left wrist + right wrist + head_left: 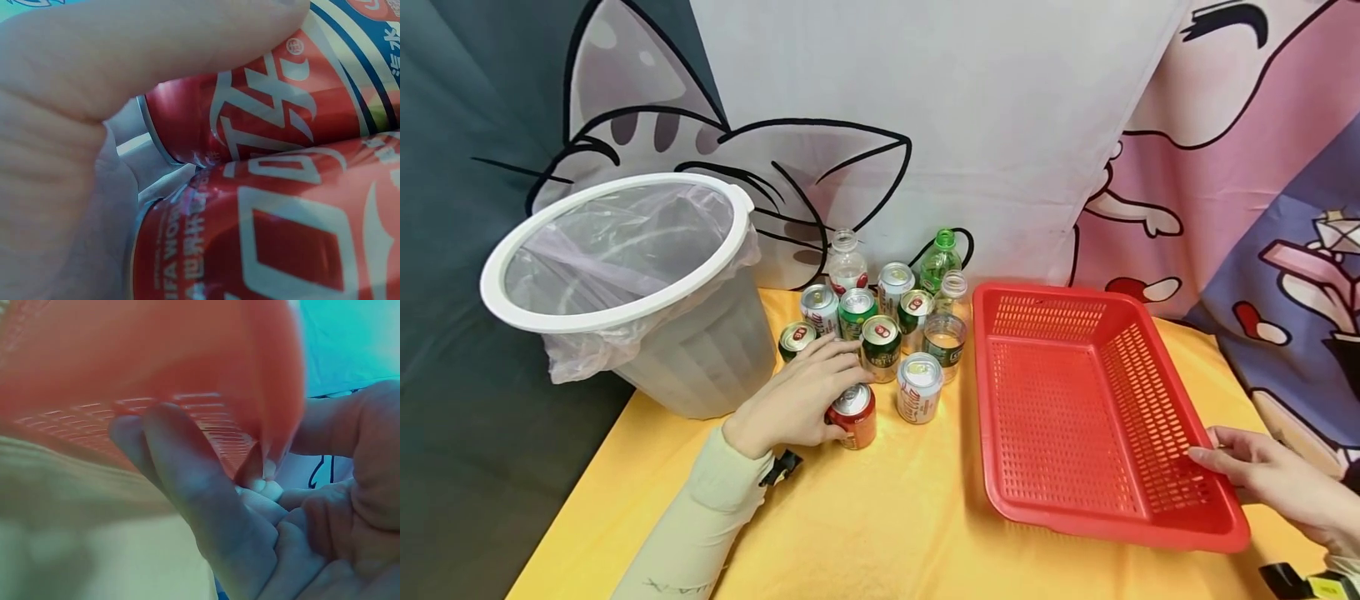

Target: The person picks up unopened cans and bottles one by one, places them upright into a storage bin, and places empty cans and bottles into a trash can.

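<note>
Behind the yellow-covered desk [880, 517] hangs a cartoon-printed cloth [1000, 125] (a closed-eyed cat [655, 142] included), dark teal at left, pale in the middle, pink and purple at right.

tabletop set, room type unclear: cartoon-printed hanging cloth [1015, 125] behind yellow-covered table [910, 533].

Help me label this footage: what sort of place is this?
Probably a staged tabletop setup indoors: a cartoon-printed backdrop hangs behind a yellow cloth, where drink cans are clustered near a red basket.
</note>
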Tool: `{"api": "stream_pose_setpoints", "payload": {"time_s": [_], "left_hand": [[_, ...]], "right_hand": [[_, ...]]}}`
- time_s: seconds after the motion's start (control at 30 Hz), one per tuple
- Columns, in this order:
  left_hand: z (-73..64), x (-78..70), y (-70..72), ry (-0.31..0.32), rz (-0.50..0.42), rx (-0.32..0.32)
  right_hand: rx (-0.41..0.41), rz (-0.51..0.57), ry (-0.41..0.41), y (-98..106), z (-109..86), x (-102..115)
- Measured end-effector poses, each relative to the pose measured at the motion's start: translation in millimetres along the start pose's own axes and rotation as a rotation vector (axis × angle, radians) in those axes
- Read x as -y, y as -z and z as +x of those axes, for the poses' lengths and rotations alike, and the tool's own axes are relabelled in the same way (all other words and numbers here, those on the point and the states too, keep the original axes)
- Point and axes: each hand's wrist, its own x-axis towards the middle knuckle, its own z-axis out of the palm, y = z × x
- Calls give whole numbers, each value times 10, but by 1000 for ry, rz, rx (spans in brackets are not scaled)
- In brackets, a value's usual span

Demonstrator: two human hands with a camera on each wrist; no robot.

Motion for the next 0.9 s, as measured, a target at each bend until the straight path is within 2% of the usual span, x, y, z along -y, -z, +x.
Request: {"api": "stream_pose_setpoints", "payload": {"time_s": [0.27,0.47,0.57,0.7,0.8,0.9], "left_hand": [[-4,-1,3,-1,8,-1],[-3,4,9,-5,1,3],[-7,0,10,-3,0,8],[-14,1,-1,-2,-2,9],[-10,7,-5,-5,-8,2],[-1,9,-2,-6,-14,-1]], "right_hand": [[-55,-34,25,-115,56,-38],[2,-101,5,13,125,12],[3,-171,44,132,200,65],[-54,-241,123,247,362,107],[-114,-235,188,297,493,87],[-136,-164,267,316,589,45]]}}
